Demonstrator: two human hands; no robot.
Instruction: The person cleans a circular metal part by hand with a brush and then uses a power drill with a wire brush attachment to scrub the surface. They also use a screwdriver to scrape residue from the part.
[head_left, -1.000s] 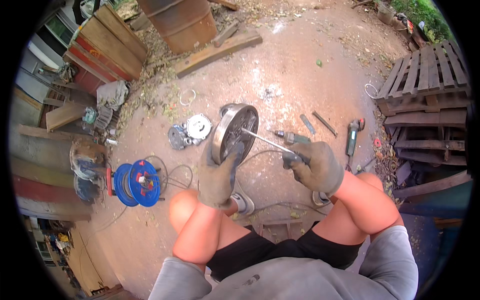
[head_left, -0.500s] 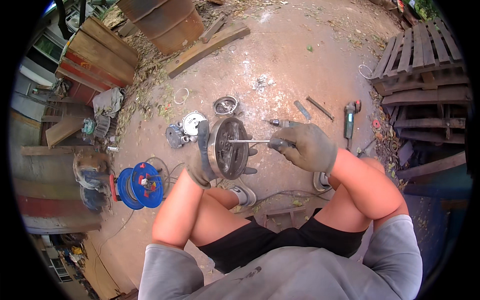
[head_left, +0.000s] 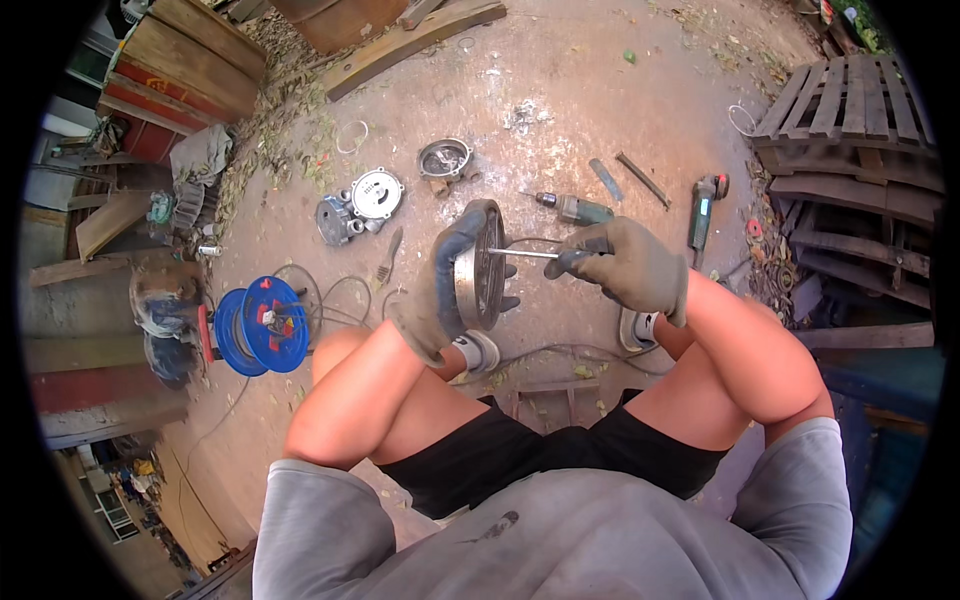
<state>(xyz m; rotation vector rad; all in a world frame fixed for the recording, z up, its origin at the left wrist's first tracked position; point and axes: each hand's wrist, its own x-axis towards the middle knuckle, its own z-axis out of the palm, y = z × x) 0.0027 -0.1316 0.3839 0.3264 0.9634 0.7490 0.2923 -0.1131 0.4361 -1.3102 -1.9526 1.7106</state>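
My left hand [head_left: 440, 275], in a dark work glove, grips a round metal housing [head_left: 468, 285] by its edge and holds it upright over the ground. The housing's hollow face is turned to the right and shows only at a slant. My right hand [head_left: 635, 268], also gloved, is closed around the handle of a screwdriver [head_left: 530, 254]; the fingers mostly hide that handle. The thin shiny shaft points left, its tip at the hollow face. Whether it touches a screw is too small to tell.
On the ground lie a white-faced round cover [head_left: 378, 194], a grey metal casting [head_left: 336, 220], an open round housing [head_left: 444, 160], a brush [head_left: 391, 254], a drill [head_left: 574, 208], a metal bar [head_left: 643, 180] and an angle grinder [head_left: 704, 215]. A blue cable reel [head_left: 277, 325] stands left, pallets [head_left: 845, 195] right.
The housing has turned, so its hollow face now shows more edge-on. My left hand has moved slightly right and up around it. The screwdriver stays at the face, and the whole view has shifted.
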